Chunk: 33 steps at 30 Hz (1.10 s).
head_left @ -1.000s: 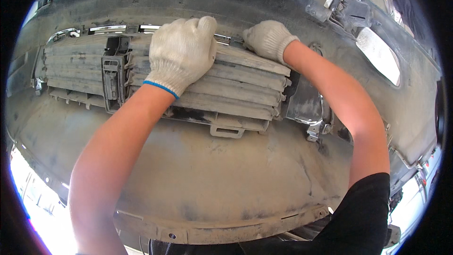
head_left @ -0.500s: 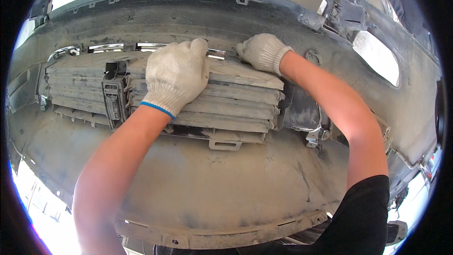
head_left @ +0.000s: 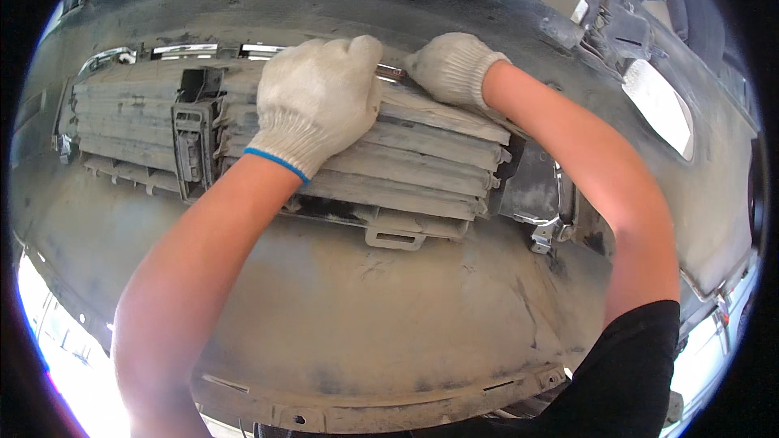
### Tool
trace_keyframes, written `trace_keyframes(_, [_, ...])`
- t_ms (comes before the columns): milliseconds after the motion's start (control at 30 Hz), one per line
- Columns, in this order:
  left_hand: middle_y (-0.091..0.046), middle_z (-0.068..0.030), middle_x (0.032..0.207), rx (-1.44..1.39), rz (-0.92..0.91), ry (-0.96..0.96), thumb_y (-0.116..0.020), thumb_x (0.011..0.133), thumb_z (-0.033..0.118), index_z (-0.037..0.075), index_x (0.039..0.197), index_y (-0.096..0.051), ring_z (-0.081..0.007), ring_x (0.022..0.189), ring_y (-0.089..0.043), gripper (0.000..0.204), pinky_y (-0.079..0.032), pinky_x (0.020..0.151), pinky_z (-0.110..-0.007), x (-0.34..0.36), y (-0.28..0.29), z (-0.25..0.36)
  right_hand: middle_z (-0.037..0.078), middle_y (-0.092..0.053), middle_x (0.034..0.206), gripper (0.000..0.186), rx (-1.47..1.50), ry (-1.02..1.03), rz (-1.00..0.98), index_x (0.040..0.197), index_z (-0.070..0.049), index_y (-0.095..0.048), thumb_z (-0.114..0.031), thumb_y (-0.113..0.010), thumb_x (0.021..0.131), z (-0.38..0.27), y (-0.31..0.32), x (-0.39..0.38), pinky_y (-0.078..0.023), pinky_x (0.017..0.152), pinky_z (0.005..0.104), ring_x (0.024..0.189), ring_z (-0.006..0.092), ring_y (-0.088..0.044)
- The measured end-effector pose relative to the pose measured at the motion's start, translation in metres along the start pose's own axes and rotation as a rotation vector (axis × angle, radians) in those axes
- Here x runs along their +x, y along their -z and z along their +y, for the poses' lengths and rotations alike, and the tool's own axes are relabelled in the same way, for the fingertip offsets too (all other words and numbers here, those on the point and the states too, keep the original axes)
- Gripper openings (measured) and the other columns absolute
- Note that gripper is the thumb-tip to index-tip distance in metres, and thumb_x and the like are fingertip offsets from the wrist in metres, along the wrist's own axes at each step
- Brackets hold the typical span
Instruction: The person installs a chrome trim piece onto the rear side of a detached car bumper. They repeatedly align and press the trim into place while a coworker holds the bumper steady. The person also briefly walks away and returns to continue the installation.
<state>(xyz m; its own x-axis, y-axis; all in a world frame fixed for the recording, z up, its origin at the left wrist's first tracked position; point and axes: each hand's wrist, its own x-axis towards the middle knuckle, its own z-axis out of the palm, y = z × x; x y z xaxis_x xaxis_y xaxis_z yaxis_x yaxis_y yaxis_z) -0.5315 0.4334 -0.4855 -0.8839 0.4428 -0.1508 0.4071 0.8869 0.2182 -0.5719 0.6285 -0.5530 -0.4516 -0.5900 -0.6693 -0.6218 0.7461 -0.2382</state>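
Observation:
A dusty slatted grille shutter [head_left: 430, 154] lies against the inner side of a large dark car bumper [head_left: 357, 300]. My left hand [head_left: 319, 93], in a cream knit glove with a blue cuff edge, rests over the shutter's upper edge with its fingers curled there. At the same edge, farther right, my right hand [head_left: 456, 69] in a matching glove is closed, its fingertips pointing left. What lies inside its fingers is hidden. Between the hands shows a short strip of chrome trim [head_left: 390, 72].
An upright black bracket [head_left: 191, 150] divides the shutter on the left. More chrome trim [head_left: 185, 50] shows along the shutter's top. A dusty lamp-like assembly [head_left: 621, 20] sits at the upper right, beside an opening in the bumper. A metal bracket [head_left: 544, 235] projects at the shutter's lower right.
The view has shifted and tilted slightly, so the bumper sits higher in it. Both hands stay at the shutter's upper edge, now a little closer together.

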Motion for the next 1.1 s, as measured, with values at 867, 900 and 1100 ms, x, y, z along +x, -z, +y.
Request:
trace_keyframes(867, [-0.072, -0.0155, 0.08, 0.009, -0.031, 0.019, -0.064, 0.086, 0.024, 0.007, 0.088, -0.068, -0.0342, 0.078, -0.072, 0.018, -0.058, 0.072, -0.047, 0.004, 0.004, 0.004, 0.021, -0.074, 0.106, 0.03, 0.007, -0.064, 0.036, 0.111, -0.003, -0.073, -0.015, -0.051, 0.095, 0.01, -0.016, -0.001, -0.058, 0.081, 0.0484, 0.098, 0.0388, -0.072])
trace_keyframes(900, [-0.072, -0.0158, 0.08, 0.011, -0.069, 0.086, -0.063, 0.087, 0.025, 0.007, 0.088, -0.069, -0.0348, 0.079, -0.072, 0.02, -0.058, 0.072, -0.048, 0.006, 0.007, 0.006, 0.021, -0.074, 0.107, 0.031, 0.054, -0.069, 0.049, 0.112, -0.003, -0.073, -0.016, -0.05, 0.095, 0.009, -0.014, -0.001, -0.058, 0.082, 0.0484, 0.099, 0.0388, -0.072])
trace_keyframes(1100, [-0.071, -0.0185, 0.075, -0.011, -0.267, 0.252, -0.061, 0.088, 0.029, 0.006, 0.088, -0.071, -0.0371, 0.075, -0.072, 0.025, -0.058, 0.071, -0.049, 0.017, 0.014, 0.022, 0.023, -0.07, 0.115, 0.036, 0.235, -0.081, -0.014, 0.117, -0.001, -0.069, -0.023, -0.045, 0.1, 0.011, -0.014, 0.0, -0.054, 0.092, 0.0505, 0.108, 0.0404, -0.068])
